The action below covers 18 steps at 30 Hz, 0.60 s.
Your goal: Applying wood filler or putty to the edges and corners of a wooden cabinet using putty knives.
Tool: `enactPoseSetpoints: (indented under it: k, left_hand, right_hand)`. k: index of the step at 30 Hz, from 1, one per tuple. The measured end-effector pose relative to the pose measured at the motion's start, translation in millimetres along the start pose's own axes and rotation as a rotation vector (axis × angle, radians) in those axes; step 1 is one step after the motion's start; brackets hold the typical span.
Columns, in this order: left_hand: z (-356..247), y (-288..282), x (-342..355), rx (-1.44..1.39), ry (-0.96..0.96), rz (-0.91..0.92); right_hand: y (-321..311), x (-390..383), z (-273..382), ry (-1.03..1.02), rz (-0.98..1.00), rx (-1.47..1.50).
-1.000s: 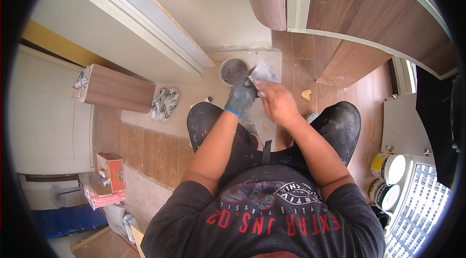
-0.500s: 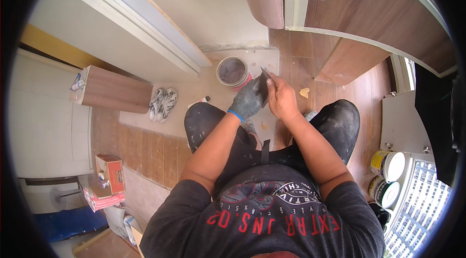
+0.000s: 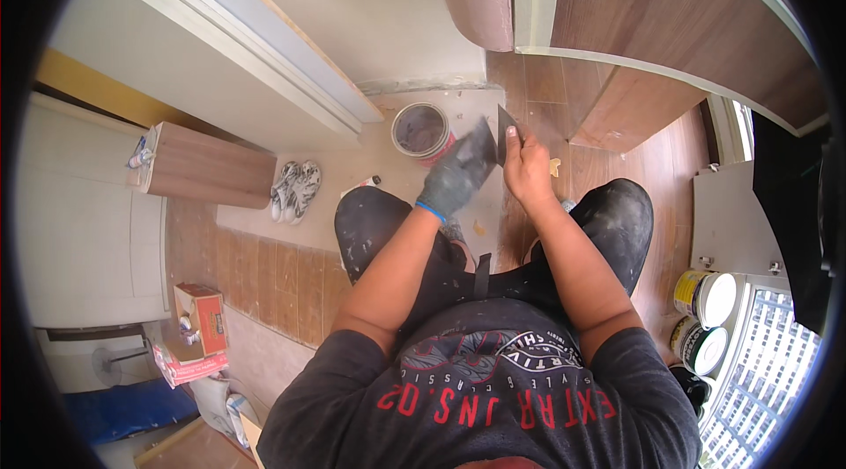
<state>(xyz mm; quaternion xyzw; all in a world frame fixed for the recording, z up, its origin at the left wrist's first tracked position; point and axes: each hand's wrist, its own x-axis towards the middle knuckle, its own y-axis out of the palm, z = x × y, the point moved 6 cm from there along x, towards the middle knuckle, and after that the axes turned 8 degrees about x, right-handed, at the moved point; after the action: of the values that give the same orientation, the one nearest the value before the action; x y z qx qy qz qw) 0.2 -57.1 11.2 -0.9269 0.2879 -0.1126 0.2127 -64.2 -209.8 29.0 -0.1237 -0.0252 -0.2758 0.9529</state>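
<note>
My right hand (image 3: pixel 526 171), bare, is closed around a putty knife (image 3: pixel 503 132), its thin dark blade standing up between my two hands. My left hand (image 3: pixel 451 178) wears a grey glove with a blue cuff. It reaches in just left of the blade, slightly apart from it. Motion smears its fingers and a dark grey patch at their tips, so I cannot tell whether it grips anything. Just beyond the glove stands an open round bucket (image 3: pixel 423 130) with a greyish paste inside and a reddish side, partly covered by the glove.
My knees are bent on both sides. Wall corner and door frame (image 3: pixel 291 72) rise ahead. A wood-look box (image 3: pixel 211 165) and patterned shoes (image 3: pixel 296 191) sit left. Two tubs (image 3: pixel 716 300) stand right, by a window grille. A yellowish scrap (image 3: pixel 554 168) lies on the floor.
My hands have drawn apart. The right hand with the putty knife has shifted right and slightly away from me; the gloved left hand has turned and moved slightly right.
</note>
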Motion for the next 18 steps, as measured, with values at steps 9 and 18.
enactPoseSetpoints:
  k: [9, 18]
  left_hand:
    - [11.2, -4.3, -8.4, 0.887, 0.484, -0.378]
    - [-3.9, 11.7, -3.9, -0.325, -0.135, -0.097]
  right_hand:
    - [33.9, -33.9, 24.7, -0.201, 0.091, -0.107]
    - [23.4, -23.8, -6.4, -0.020, -0.056, -0.082]
